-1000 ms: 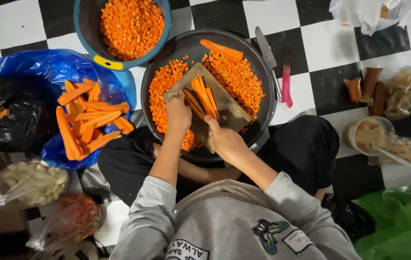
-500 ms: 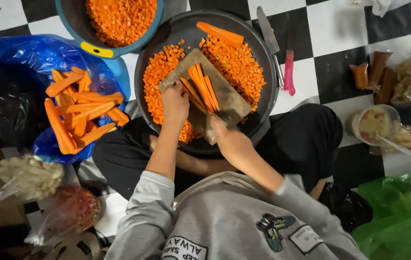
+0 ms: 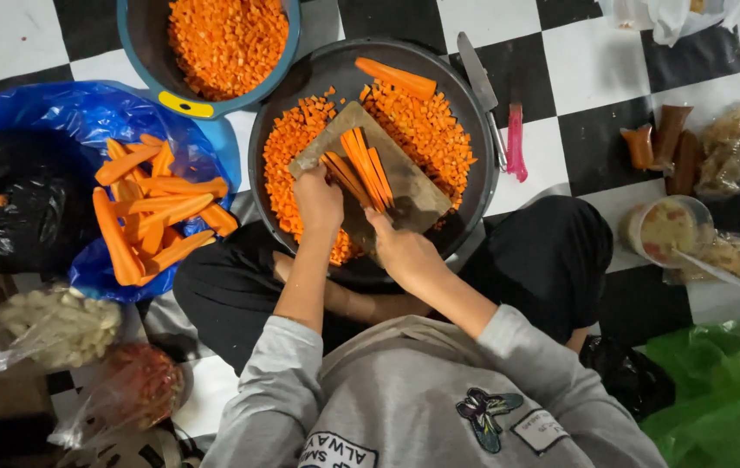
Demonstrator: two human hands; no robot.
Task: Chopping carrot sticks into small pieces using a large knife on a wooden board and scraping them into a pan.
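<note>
A small wooden cutting board [image 3: 413,195] lies tilted inside a wide black pan [image 3: 474,139] heaped with diced carrot [image 3: 426,130]. A bunch of long carrot sticks [image 3: 363,165] lies on the board. My left hand [image 3: 318,201] presses down on the left sticks at their near end. My right hand [image 3: 400,250] pinches the near ends of the right sticks with its fingertips. One uncut carrot piece [image 3: 396,78] rests at the pan's far side. A knife with a pink handle [image 3: 516,143] lies on the pan's right rim, held by neither hand.
A blue bowl [image 3: 171,82] of diced carrot stands at the far left. Peeled carrot lengths [image 3: 149,217] lie on a blue bag. Black bag [image 3: 15,208], clear food bags [image 3: 49,325], a plastic cup [image 3: 669,230], brown packets [image 3: 669,147] and a green bag [image 3: 725,394] surround my crossed legs.
Both hands stay on the carrot sticks, which now lie closer together. The view has shifted slightly.
</note>
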